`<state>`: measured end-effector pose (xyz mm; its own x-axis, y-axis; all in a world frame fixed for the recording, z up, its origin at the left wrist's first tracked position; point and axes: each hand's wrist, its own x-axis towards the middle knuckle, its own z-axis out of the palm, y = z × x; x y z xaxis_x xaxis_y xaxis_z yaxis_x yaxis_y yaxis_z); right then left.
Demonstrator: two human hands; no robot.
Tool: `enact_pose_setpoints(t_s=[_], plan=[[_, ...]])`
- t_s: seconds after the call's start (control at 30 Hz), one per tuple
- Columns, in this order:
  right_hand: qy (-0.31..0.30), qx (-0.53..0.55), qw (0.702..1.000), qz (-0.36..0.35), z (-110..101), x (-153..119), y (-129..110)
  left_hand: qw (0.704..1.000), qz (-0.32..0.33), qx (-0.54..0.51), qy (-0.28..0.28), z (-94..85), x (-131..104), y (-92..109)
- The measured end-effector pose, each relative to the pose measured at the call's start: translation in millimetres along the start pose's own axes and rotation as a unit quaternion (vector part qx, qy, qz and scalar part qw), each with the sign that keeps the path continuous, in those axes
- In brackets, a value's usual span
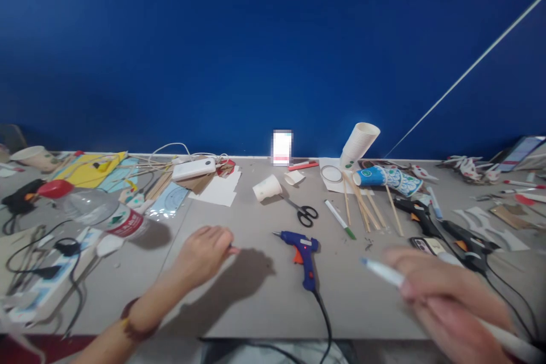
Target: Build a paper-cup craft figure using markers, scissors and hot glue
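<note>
My left hand (pixel 207 256) is closed above the table's left middle; a small bluish bit shows at its fingertips, too small to name. My right hand (pixel 443 290), blurred, holds a white marker (pixel 386 274) with its blue tip pointing left. Between my hands lies a blue glue gun (pixel 303 250) with an orange trigger. Behind it are black scissors (pixel 306 215), a white paper cup (pixel 267 188) on its side and a white marker with a green end (pixel 340 220).
At left are a large plastic bottle (pixel 102 211), a power strip (pixel 60 278) and colored papers. Stacked cups (pixel 360 145), wooden sticks (pixel 365 205), blue patterned cups (pixel 388 178) and black glue guns (pixel 469 244) stand or lie at right. A blue wall (pixel 256 51) rises behind.
</note>
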<state>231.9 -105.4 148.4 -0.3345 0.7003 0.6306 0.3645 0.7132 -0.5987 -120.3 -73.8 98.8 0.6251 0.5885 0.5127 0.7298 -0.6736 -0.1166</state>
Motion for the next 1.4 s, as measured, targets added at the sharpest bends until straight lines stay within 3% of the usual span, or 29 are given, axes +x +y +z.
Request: enact_pose_setpoints(t_s=[0.03,0.1,0.2,0.3,0.4,0.53,0.7,0.8,0.9,1.07,1.2,1.3,1.4], plan=[[0.057,-0.052,0.997,-0.016,-8.8,5.0,9.4,1.0,-0.021,0.009,-0.011,3.8,-4.9,-10.4],[0.053,-0.148,0.986,-0.049,-17.6,22.1,39.1,0.999,-0.032,0.012,-0.026,8.4,-10.5,-20.9],[0.051,-0.278,0.956,-0.083,-20.2,53.0,105.2,0.999,-0.04,0.006,-0.008,10.1,-7.9,-17.4],[-0.011,-0.41,0.911,-0.035,-28.9,67.4,174.7,0.997,-0.074,-0.021,0.019,15.1,-2.1,-11.8],[-0.126,-0.489,0.863,-0.003,-43.5,60.2,224.1,0.988,-0.129,-0.056,0.07,31.0,-4.3,-14.6],[-0.19,-0.531,0.826,0.005,-55.1,43.8,252.2,0.965,-0.214,-0.094,0.118,59.7,-18.6,-21.7],[-0.201,-0.52,0.83,-0.017,-60.8,41.3,263.0,0.954,-0.271,-0.112,0.068,74.1,-30.4,-22.7],[-0.166,-0.473,0.865,-0.024,-64.6,43.9,263.8,0.953,-0.273,-0.12,0.057,72.2,-30.2,-22.6],[-0.128,-0.44,0.888,-0.047,-66.8,46.3,249.8,0.952,-0.268,-0.141,0.052,68.0,-26.2,-22.1],[-0.106,-0.448,0.881,-0.106,-58.7,53.0,182.8,0.951,-0.227,-0.208,-0.014,57.2,-4.5,-13.8],[-0.06,-0.433,0.879,-0.19,-39.1,66.8,117.9,0.935,-0.187,-0.296,-0.055,42.2,32.1,-5.6],[-0.007,-0.363,0.894,-0.261,-19.4,82.1,81.3,0.936,-0.129,-0.327,-0.015,25.6,69.5,-2.2],[0.07,-0.284,0.911,-0.292,2.5,98.5,59.2,0.959,-0.056,-0.277,0.034,6.8,107.0,0.6]])
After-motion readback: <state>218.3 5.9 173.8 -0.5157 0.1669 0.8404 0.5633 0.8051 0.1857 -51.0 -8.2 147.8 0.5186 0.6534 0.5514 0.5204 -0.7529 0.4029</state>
